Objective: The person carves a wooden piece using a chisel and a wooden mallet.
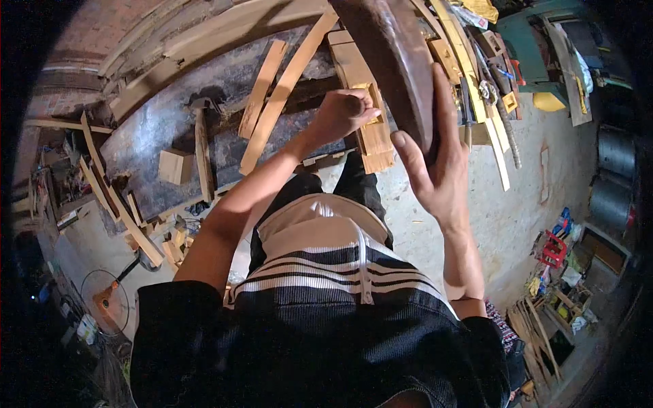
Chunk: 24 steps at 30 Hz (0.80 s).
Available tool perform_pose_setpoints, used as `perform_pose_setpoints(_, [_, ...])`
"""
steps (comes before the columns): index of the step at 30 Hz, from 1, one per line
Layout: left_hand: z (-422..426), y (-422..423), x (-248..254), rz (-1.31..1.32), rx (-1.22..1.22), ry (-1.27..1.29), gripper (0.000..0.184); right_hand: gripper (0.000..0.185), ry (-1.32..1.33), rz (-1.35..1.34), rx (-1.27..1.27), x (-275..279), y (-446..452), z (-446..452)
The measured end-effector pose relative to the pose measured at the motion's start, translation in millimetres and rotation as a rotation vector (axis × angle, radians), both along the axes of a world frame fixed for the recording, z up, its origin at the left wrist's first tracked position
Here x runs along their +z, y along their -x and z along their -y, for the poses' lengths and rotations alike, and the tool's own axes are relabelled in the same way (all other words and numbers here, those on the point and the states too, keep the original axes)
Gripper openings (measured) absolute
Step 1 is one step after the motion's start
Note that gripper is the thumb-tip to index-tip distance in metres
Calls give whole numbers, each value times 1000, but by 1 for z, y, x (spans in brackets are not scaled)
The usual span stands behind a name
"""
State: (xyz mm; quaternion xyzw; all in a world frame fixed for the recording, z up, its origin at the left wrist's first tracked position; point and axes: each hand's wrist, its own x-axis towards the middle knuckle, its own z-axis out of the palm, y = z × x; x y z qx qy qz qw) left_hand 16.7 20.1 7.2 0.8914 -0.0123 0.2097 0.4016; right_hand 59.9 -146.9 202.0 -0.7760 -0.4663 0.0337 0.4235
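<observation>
The right hand (447,170), thumb and fingers spread, lies against a dark brown curved wooden block (401,75) cut off at the far edge. The left hand (347,112) is closed at a pale notched wooden beam (376,139) near the centre; whatever it grips is hard to make out.

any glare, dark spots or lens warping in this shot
head view: pale glare on the dark, stained flat work surface at left; a shiny streak along the dark brown, smooth-faced piece by the right hand; head view: black short-sleeved top loses detail in shadow; head view: strong wide-angle bowing, black rounded corners, outer edges dim and soft
</observation>
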Motion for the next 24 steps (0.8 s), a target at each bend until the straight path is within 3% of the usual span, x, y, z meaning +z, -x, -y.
perform_pose_setpoints(2, [4,-10,-3,88,33,273,17,81,19,81,15,-11,1,1])
perform_pose_setpoints(3, [6,-15,-6,239,32,298,21,83,200,49,10,-17,0,3])
perform_pose_setpoints(4, [0,-20,3,160,32,-153,28,86,438,253,-3,-17,-4,4])
perform_pose_setpoints(6, [-15,-23,-4,95,-42,100,21,80,527,-36,-14,-10,-11,7])
perform_pose_setpoints(8, [-8,-15,4,31,-82,734,19,87,288,12,-80,-20,-6,12])
perform_pose_setpoints(9, [-8,-21,3,-64,-37,536,20,87,131,40,-62,-20,-4,11])
perform_pose_setpoints(10, [-8,-19,3,106,-154,405,20,86,81,18,-76,-18,0,10])
perform_pose_setpoints(12, [4,-18,8,171,-88,508,19,84,55,56,-53,-29,1,9])
perform_pose_setpoints(13, [10,-22,3,182,-101,718,21,84,248,9,-61,-32,0,10])
perform_pose_setpoints(14, [7,-31,-23,228,19,312,24,83,426,89,-84,-27,-4,10])
perform_pose_setpoints(16, [-5,-24,0,-12,-52,388,22,80,374,-101,-73,-27,-12,11])
perform_pose_setpoints(17, [-6,-19,0,-9,-49,384,22,80,370,-98,-70,-31,-13,12])
perform_pose_setpoints(19, [-2,-10,-1,-76,-41,921,20,77,269,-189,-164,-45,-14,18])
perform_pose_setpoints(20, [-3,-3,-2,-76,-40,921,20,77,269,-190,-163,-50,-13,21])
perform_pose_setpoints(22, [-9,10,17,-94,115,502,19,75,228,-400,-227,-57,-10,27])
perform_pose_setpoints(24, [-3,15,0,-114,139,565,18,76,238,-481,-243,-57,-7,31])
